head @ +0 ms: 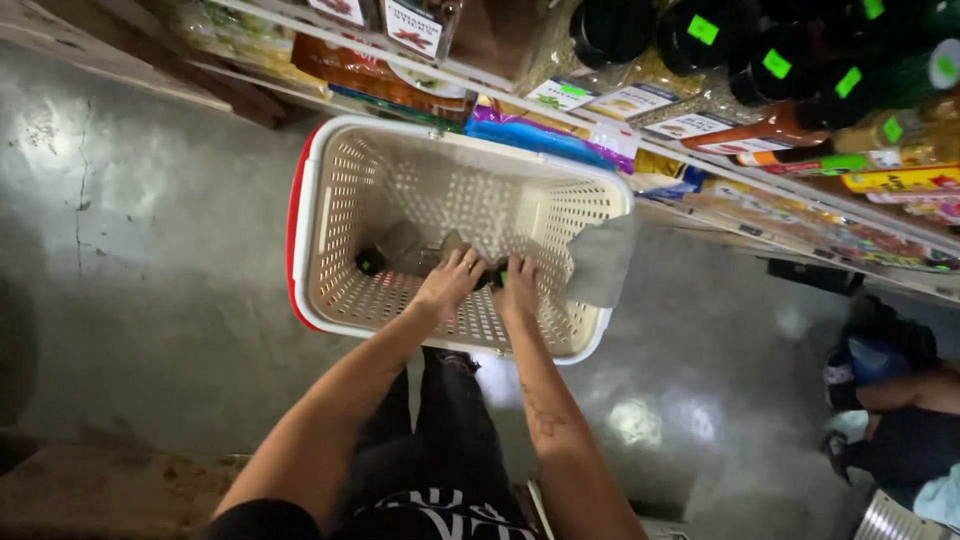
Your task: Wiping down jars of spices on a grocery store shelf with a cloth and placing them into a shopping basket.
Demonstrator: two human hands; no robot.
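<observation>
Both your hands are down inside the basket, on the dark bottles at its floor.

Your left hand (452, 277) rests with loosely spread fingers over one dark bottle (400, 250) lying toward the far left; your right hand (517, 287) curls on another beside it, though how firmly you cannot tell. The beige basket (330, 215) sits on the floor (150, 250), just before the shelf (700, 130) at the far right.

Both arms reach straight forward and down. The left hand (450, 280) and the right hand (518, 288) lie side by side (almost touching), fingers curled downward.
</observation>
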